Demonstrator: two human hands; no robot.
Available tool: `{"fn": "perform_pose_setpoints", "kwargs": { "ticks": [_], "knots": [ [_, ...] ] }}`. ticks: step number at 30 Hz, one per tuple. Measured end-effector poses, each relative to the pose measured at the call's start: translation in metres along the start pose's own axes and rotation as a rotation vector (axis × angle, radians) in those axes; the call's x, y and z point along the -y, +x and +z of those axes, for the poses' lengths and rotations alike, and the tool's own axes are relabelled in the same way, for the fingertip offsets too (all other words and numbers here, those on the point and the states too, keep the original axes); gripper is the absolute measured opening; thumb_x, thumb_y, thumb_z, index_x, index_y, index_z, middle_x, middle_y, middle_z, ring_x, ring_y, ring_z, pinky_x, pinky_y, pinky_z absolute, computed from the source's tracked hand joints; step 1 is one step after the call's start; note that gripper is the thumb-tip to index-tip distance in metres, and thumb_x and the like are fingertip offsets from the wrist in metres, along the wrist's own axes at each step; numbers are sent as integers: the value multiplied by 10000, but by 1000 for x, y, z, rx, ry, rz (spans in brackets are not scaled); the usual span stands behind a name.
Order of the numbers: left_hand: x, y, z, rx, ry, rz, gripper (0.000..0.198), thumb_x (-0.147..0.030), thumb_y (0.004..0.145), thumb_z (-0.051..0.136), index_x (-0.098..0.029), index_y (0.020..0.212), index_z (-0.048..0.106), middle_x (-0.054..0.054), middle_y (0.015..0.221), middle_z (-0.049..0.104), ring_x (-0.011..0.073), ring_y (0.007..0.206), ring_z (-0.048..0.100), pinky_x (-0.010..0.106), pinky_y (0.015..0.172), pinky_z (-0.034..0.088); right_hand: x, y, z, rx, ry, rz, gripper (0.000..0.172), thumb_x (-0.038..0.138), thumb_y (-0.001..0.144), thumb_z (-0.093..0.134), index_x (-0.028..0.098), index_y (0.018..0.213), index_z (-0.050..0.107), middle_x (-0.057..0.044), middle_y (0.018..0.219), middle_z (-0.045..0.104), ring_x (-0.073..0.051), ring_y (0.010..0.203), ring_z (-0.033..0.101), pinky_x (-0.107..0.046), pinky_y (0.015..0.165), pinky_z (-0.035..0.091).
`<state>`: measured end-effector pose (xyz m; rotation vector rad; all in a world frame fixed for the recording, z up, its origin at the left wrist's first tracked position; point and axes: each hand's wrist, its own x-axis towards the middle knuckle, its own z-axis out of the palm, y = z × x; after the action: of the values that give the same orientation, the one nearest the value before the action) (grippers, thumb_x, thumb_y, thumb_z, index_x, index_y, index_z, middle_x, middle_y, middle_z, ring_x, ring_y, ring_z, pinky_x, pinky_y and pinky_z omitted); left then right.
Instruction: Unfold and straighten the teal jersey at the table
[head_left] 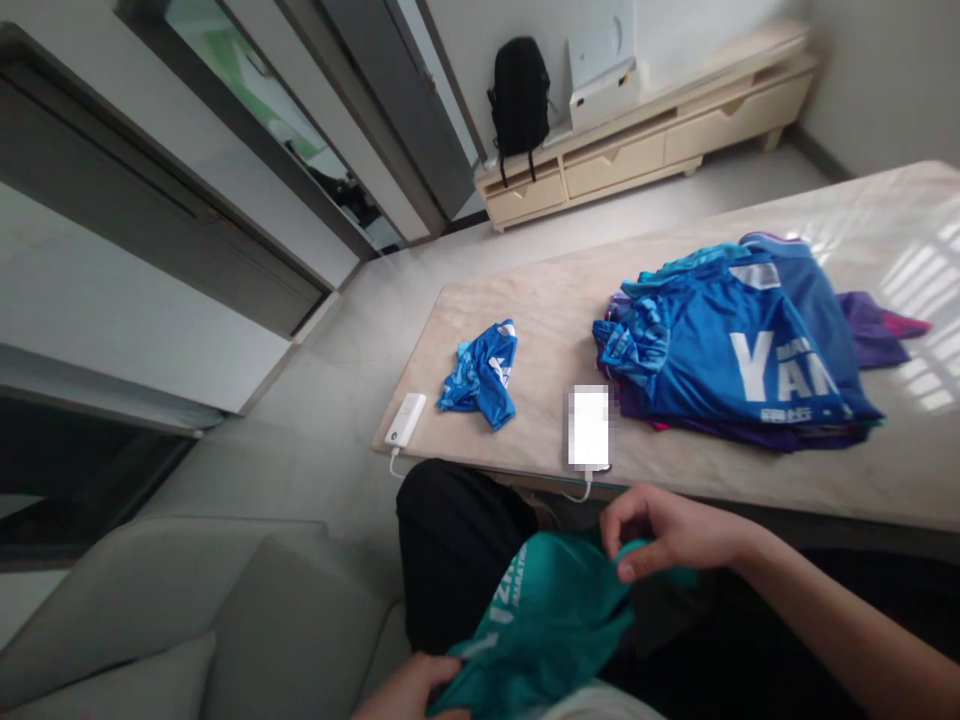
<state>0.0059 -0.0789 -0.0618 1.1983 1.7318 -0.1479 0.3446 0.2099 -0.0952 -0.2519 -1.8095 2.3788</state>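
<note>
A teal shirt (547,625) with white lettering lies across my lap. My right hand (664,530) pinches its upper edge just below the table's front edge. My left hand (405,690) grips the shirt's lower end at the bottom of the view. On the marble table (540,310) a stack of blue and purple shirts (739,350) lies to the right. A small crumpled blue shirt (484,375) lies to the left.
A white power bank (406,418) sits at the table's near left corner, and a phone (589,428) lies near the front edge, its cable hanging down. A grey sofa (195,620) is at lower left. A black backpack (520,95) leans on a low wooden cabinet (637,145).
</note>
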Motion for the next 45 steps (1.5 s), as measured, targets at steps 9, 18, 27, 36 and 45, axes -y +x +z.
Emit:
{"fn": "perform_pose_setpoints", "kwargs": {
  "ticks": [9, 18, 27, 36, 45],
  "knots": [
    [10, 22, -35, -436, 100, -71, 336, -475, 989, 366, -227, 889, 570, 3, 724, 661, 188, 667, 665, 257, 645, 465, -8, -9, -5, -318, -25, -10, 348, 504, 878, 737, 165, 910, 667, -32, 826, 668, -136, 742, 594, -239, 671, 457],
    [40, 53, -12, -886, 389, 185, 303, -459, 1019, 436, -235, 1010, 639, 0, 808, 664, 153, 651, 680, 231, 609, 497, -38, 17, -63, -843, -703, -12, 365, 491, 952, 574, 203, 1141, 694, -91, 1003, 726, -176, 691, 619, -313, 661, 490],
    [75, 74, 11, -1219, 355, 335, 182, -350, 1004, 542, -202, 941, 627, 1, 799, 667, 125, 607, 639, 208, 649, 510, -66, 59, -104, -904, -611, -14, 593, 431, 951, 567, 253, 1501, 434, -130, 1486, 552, -141, 656, 610, -342, 632, 561],
    [69, 78, 14, -1280, 249, 301, 181, -349, 990, 552, -206, 913, 632, -8, 731, 631, 127, 585, 599, 214, 645, 503, -73, 51, -95, -912, -400, -79, 626, 451, 964, 572, 280, 1541, 402, -118, 1495, 546, -144, 726, 632, -309, 637, 585],
    [69, 78, 13, -1260, 241, 305, 153, -320, 987, 559, -199, 923, 628, -15, 725, 600, 124, 588, 577, 215, 655, 500, -74, 53, -101, -901, -405, -62, 617, 442, 961, 581, 277, 1532, 412, -120, 1506, 539, -143, 710, 650, -315, 622, 578]
  ]
}}
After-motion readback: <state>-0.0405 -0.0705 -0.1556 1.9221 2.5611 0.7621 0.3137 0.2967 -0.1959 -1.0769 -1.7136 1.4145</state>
